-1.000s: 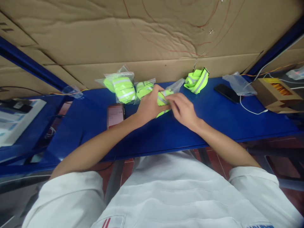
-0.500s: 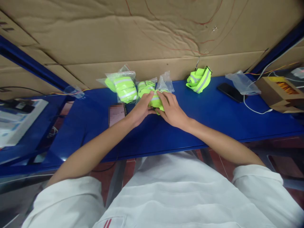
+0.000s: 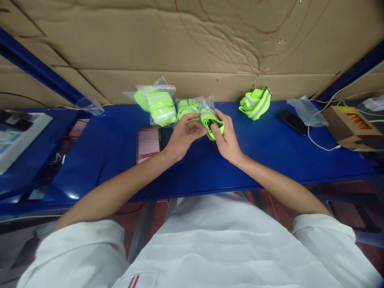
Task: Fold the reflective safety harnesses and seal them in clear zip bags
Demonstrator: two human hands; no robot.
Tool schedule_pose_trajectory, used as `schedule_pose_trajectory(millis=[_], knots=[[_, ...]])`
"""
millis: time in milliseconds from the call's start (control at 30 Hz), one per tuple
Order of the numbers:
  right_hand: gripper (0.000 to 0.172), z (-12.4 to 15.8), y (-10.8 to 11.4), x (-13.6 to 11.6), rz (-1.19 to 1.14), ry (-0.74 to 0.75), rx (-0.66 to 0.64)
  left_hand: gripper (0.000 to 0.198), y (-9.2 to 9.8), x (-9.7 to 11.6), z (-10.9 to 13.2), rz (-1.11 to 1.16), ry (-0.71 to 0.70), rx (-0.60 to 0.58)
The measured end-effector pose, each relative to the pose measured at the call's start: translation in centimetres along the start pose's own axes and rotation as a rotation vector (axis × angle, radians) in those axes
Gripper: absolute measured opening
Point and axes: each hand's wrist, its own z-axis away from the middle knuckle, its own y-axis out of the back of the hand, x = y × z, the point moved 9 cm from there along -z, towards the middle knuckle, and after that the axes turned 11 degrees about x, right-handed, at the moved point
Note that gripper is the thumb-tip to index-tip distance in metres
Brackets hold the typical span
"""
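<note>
A neon yellow-green reflective strap [image 3: 206, 117] with a grey stripe is rolled into a bundle, its coiled end turned toward me. My right hand [image 3: 228, 140] grips it from the right, thumb pressed at the coil's opening. On the other side my left hand [image 3: 181, 139] is loosely curved with fingers apart, its fingertips at or just touching the roll. Right behind the left hand lies another bundled strap [image 3: 188, 107] in clear plastic. Farther left sit bagged straps [image 3: 162, 107] in clear zip bags. A loose folded strap [image 3: 255, 105] with a black buckle rests at the right.
The blue table [image 3: 264, 156] backs onto a cardboard wall [image 3: 150, 44]. A phone with a lit screen [image 3: 149, 144] lies left of my hands. At the right are a black phone [image 3: 291, 121], a clear plastic bag [image 3: 309, 112], a white cable [image 3: 325, 149] and a cardboard box [image 3: 354, 128].
Both hands were around the strap bundle. Now my right hand has turned it so the coiled end shows, and my left hand has loosened and drawn slightly away.
</note>
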Motion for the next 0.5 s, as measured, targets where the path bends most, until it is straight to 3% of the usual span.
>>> schedule_pose_trajectory(millis=[200, 500], knots=[[0.068, -0.3, 0.9, 0.3, -0.075, -0.014, 0.068, 0.068, -1.4, 0.4, -0.2, 0.117, 0.015, -0.01], [0.047, -0.9, 1.0, 1.8, -0.251, -0.079, 0.078, 0.05, -1.9, 1.2, -1.2, 0.082, -0.22, 0.028]])
